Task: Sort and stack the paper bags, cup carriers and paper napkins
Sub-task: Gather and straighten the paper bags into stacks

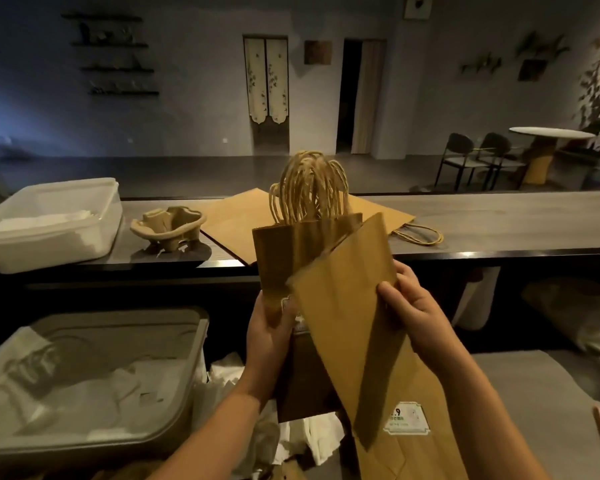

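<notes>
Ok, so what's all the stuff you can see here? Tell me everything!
bundle of paper bags: one bundle, brown, held upright, handles up
single paper bag: one, brown, held tilted in front of the bundle
flat paper bags: at least two, brown, lying on the counter
cup carrier: one, tan, on the counter left of the flat bags
white tub: one, counter's left end, napkins inside
grey tub: one, low left, white paper inside
loose napkins: a heap, white, low in the middle
round table: one, white top, far right
chairs: two, dark, beside the round table
left hand: one, grips the bundle
right hand: one, pinches the single bag
</notes>
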Demonstrator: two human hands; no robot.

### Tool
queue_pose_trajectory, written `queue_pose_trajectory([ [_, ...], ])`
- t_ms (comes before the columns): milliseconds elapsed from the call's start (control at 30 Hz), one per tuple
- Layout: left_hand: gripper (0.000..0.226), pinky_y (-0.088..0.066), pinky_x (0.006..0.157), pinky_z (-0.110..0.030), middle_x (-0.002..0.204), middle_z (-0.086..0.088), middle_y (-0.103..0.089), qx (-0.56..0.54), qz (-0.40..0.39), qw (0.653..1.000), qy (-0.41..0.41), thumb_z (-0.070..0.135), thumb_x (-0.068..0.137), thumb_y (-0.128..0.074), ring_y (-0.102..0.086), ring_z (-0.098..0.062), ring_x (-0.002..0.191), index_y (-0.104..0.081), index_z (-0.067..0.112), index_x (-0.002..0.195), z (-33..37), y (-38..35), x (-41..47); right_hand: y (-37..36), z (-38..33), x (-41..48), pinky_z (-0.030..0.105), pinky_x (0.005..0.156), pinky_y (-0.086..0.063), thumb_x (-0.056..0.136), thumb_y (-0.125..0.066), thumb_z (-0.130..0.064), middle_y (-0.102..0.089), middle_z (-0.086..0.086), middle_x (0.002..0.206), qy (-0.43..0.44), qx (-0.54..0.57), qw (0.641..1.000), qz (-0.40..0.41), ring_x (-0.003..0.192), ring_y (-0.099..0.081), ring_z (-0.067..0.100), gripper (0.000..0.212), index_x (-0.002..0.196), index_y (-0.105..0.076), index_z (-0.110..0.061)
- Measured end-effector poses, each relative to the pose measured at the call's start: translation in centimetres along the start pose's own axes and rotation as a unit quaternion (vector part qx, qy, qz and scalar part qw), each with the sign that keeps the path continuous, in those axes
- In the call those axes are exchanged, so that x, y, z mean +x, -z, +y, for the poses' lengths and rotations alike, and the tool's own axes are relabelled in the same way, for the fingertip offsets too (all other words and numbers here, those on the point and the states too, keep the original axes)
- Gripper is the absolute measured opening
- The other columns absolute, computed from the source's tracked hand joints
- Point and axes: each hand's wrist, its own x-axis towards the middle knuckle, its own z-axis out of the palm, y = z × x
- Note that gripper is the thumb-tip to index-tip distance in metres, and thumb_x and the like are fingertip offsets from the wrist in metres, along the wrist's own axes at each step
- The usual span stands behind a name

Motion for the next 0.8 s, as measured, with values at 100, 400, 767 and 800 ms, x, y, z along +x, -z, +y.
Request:
queue_pose_trajectory([
  [100,0.022,-0.049,0.061,-0.012,0.092,0.012,-0.065,-0.015,-0.008,1.000,-0.003,0.036,0.081,-0.063,-0.065,0.005,0.079,-0.052,0.037,0.100,0.4,-0.1,-0.3,-0.6,0.1,0.1,0.040,0.099,-0.043,0.081,-0.054,-0.050,-0.041,-0.005,0.137,-0.001,0.075,0.997,0.031,0.119,-0.047,0.018,0.021,0.100,-0.058,-0.041],
  [400,0.026,-0.050,0.068,-0.010,0.101,0.005,-0.058,-0.012,-0.032,0.998,0.057,0.010,0.098,-0.038,-0.059,-0.002,0.088,-0.050,0.033,0.105,-2.2,-2.5,-1.6,-2.7,4.0,0.7,0.030,0.084,-0.051,0.078,-0.059,-0.036,-0.053,-0.008,0.119,0.036,0.055,0.986,0.154,0.108,-0.057,0.014,0.046,0.116,-0.038,-0.052],
  [767,0.099,-0.051,0.079,-0.017,0.114,0.017,-0.058,-0.010,-0.159,0.974,0.159,0.085,0.043,-0.063,-0.062,0.000,0.100,-0.037,0.033,0.124,-4.3,-3.1,-2.8,0.7,8.5,-0.2,0.032,0.079,-0.053,0.082,-0.061,-0.021,-0.065,0.003,0.105,-0.051,0.141,0.976,0.160,0.098,-0.063,0.020,0.029,0.110,-0.056,-0.023],
  [800,0.098,-0.048,0.087,-0.019,0.119,0.016,-0.053,0.048,-0.173,0.970,0.165,0.078,0.050,-0.066,-0.058,-0.004,0.109,-0.031,0.032,0.130,-4.7,-3.2,-3.0,0.8,8.9,-0.4,0.032,0.079,-0.053,0.081,-0.062,-0.020,-0.065,0.003,0.106,-0.045,0.140,0.976,0.161,0.099,-0.063,0.020,0.028,0.108,-0.056,-0.026],
])
